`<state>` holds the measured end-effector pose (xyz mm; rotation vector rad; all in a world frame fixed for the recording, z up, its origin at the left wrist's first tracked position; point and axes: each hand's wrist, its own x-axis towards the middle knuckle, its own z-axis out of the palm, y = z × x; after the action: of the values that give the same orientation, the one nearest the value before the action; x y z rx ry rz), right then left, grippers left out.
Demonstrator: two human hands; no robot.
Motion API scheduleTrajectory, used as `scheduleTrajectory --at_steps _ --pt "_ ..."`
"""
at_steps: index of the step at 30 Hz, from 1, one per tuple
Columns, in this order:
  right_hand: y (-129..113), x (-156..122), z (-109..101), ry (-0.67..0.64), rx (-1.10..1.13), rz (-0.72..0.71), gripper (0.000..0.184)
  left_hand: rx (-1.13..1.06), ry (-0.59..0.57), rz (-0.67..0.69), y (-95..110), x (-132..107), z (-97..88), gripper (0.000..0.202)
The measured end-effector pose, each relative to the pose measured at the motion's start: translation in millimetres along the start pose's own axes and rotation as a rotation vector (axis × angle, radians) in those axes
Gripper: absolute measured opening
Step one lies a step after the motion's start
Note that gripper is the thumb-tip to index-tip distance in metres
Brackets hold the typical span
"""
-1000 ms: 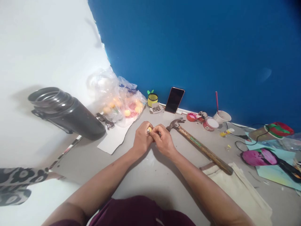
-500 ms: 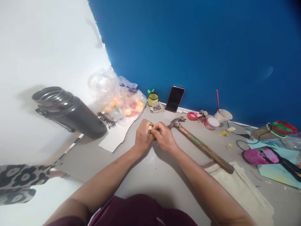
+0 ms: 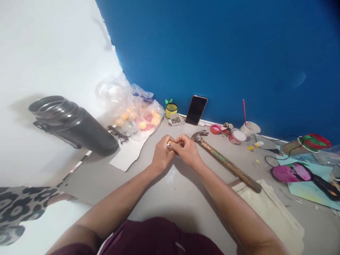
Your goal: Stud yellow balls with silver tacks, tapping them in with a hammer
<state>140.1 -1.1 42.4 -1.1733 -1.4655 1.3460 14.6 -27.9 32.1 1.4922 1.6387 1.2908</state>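
The yellow piece [image 3: 169,143], small and with a shiny metal part, lies between the two hands, above the middle of the bench [image 3: 180,198]. Its exposed end faces up towards the viewer; the rest is covered by fingers, so its long axis can only be judged, with caution, as running down into the left fist. The left hand [image 3: 164,153] is closed around the piece. The right hand [image 3: 187,150] has its fingers curled, with the thumb reaching to the piece; whether this grip pinches anything cannot be told.

The bench is grey and dotted with specks, set in a corner between a white wall [image 3: 53,46] and a blue wall [image 3: 212,53]. To the right of the hands, a hammer [image 3: 227,159] lies obliquely, head towards the blue wall, handle end on a cream cloth [image 3: 276,216]. Along the back stand a yellow pot [image 3: 171,111], a box [image 3: 175,121] of small metal bits, and a phone [image 3: 196,110] leaning on the wall. A dark bottle [image 3: 79,127] occupies the left.

The green label [image 3: 219,156] on the hammer's handle and the marking around the tub [image 3: 237,137] are too small to read.
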Motion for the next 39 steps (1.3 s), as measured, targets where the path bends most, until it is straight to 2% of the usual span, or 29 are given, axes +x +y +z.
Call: scheduleTrajectory --at_steps 2,5,7,9,11,13,15,17,19,21,24,27,29,32,33,35,37,39 --pt "3.6 2.4 1.1 0.007 0.003 0.022 0.033 0.012 -0.017 -0.003 -0.8 -0.7 1.2 0.01" --pt "7.4 7.0 -2.7 -0.054 0.067 0.047 0.035 -0.037 -0.058 -0.042 -0.8 -1.0 1.7 0.009" --pt "6.9 10.9 -11.0 -0.061 0.098 0.048 0.037 -0.105 -0.097 -0.085 -0.2 0.1 0.6 0.012" --pt "3.3 15.4 -24.7 -0.021 0.033 0.022 0.036 -0.172 -0.143 -0.13 0.2 2.0 -1.7 0.019" --pt "-2.5 20.3 -42.6 0.016 -0.193 -0.013 0.029 -0.21 -0.18 -0.156 0.0 4.4 -4.6 0.025" --pt "-8.5 24.6 -62.2 0.046 -0.567 -0.022 0.018 -0.22 -0.201 -0.159 -0.8 6.6 -7.6 0.026" --pt "-12.4 27.7 -80.3 0.105 -0.992 0.028 0.013 -0.213 -0.196 -0.152 -1.9 8.3 -9.9 0.025" --pt "-13.2 29.7 -95.0 0.12 -1.265 0.132 0.019 -0.213 -0.158 -0.143 -2.9 9.7 -11.3 0.03" --pt "-11.2 31.2 -105.8 0.072 -1.358 0.221 0.027 -0.247 -0.12 -0.146 -2.9 10.8 -12.0 0.043" --pt "-7.9 32.7 -113.0 -0.003 -1.352 0.259 0.029 -0.328 -0.119 -0.17 -1.8 11.5 -12.4 0.054" --pt "-5.2 34.8 -118.2 -0.079 -1.33 0.276 0.028 -0.493 -0.167 -0.234 0.8 12.1 -13.4 0.055" --pt "-8.3 34.9 -115.2 -0.079 -1.352 0.299 0.03 -0.652 -0.224 -0.325 1.8 13.2 -14.9 0.048" --pt "-12.8 32.7 -106.5 -0.014 -1.389 0.276 0.03 -0.76 -0.275 -0.376 0.5 15.2 -16.4 0.045" --pt "-18.5 25.3 -83.2 0.078 -1.392 0.096 0.025 -0.907 -0.319 -0.395 -3.7 20.2 -19.1 0.046" --pt "-19.1 22.0 -73.7 0.053 -1.374 0.008 0.023 -0.943 -0.316 -0.394 -5.2 22.1 -20.0 0.046" --pt "-17.6 15.5 -55.2 -0.08 -1.339 -0.146 0.019 -1.008 -0.311 -0.408 -7.9 25.3 -21.6 0.046" --pt "-12.5 10.4 -40.2 -0.19 -1.332 -0.23 0.017 -1.076 -0.331 -0.428 -9.4 26.9 -22.8 0.045" --pt "-5.8 8.1 -30.4 -0.26 -1.36 -0.251 0.016 -1.143 -0.375 -0.426 -9.8 26.7 -23.4 0.046"
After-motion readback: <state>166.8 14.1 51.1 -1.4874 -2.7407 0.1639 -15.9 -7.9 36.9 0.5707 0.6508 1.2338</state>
